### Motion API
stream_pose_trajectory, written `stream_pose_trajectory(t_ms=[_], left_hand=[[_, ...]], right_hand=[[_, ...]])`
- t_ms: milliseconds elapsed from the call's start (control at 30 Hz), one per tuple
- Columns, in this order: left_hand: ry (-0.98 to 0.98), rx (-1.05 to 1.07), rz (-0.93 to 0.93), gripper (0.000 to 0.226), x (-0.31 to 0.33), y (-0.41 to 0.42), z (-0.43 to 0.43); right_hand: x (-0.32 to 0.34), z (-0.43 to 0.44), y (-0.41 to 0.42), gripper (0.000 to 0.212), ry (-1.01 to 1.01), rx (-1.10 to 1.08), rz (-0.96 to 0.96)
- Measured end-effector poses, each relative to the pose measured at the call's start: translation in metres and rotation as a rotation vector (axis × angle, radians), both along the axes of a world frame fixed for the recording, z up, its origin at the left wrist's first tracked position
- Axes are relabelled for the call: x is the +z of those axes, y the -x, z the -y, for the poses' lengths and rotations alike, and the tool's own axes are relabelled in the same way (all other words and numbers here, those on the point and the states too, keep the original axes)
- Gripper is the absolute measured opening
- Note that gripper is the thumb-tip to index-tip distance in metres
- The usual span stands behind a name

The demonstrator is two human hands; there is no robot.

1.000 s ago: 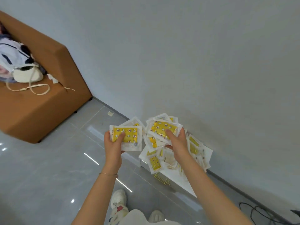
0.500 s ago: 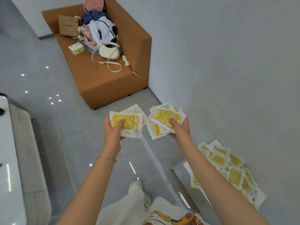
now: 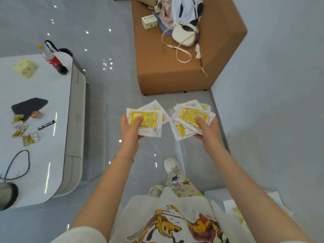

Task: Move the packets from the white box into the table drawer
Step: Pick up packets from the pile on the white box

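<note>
My left hand [image 3: 130, 132] grips a small stack of white packets with yellow star-printed centres [image 3: 149, 120], held chest-high over the grey floor. My right hand [image 3: 207, 131] grips a thicker fanned stack of the same packets [image 3: 190, 118]. The white box [image 3: 235, 207] shows only as a corner with a bit of yellow at the lower right, behind my right forearm. The white table [image 3: 35, 155] stands at the left; its drawer fronts [image 3: 75, 118] on the side facing me look closed.
On the table lie a black pouch [image 3: 29, 106], snack wrappers [image 3: 24, 132], a red-labelled bottle [image 3: 54, 59] and a black cable [image 3: 17, 163]. A brown sofa [image 3: 175, 67] with a white handbag [image 3: 184, 35] and clothes stands ahead by the wall. Grey floor lies between.
My view has swung left from the wall and the box toward the table and sofa. Both hands have kept their packets; the box has slid to the lower right edge.
</note>
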State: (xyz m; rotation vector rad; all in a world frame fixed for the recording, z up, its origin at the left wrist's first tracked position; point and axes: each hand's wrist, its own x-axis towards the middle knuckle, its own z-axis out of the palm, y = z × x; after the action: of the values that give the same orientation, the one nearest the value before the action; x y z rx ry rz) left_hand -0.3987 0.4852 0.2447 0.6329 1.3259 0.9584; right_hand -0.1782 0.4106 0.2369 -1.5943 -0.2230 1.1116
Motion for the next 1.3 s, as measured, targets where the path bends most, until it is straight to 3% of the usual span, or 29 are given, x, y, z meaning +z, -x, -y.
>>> stream_pose_trajectory(t_ms=[567,1033,1300], left_hand=[[0.058,0.681,0.012,0.029,-0.012,0.077,-0.059],[0.064,1.077,0.09,0.026,-0.048,0.241,-0.11],[0.119,1.262,0.142,0.024,-0.062,0.328,-0.151]], right_hand=[[0.002,-0.212,0.081,0.037,0.042,0.66,0.001],[-0.035,-0.344,0.289,0.043,0.035,1.068,-0.001],[-0.059,-0.408,0.389,0.043,0.116,1.167,-0.019]])
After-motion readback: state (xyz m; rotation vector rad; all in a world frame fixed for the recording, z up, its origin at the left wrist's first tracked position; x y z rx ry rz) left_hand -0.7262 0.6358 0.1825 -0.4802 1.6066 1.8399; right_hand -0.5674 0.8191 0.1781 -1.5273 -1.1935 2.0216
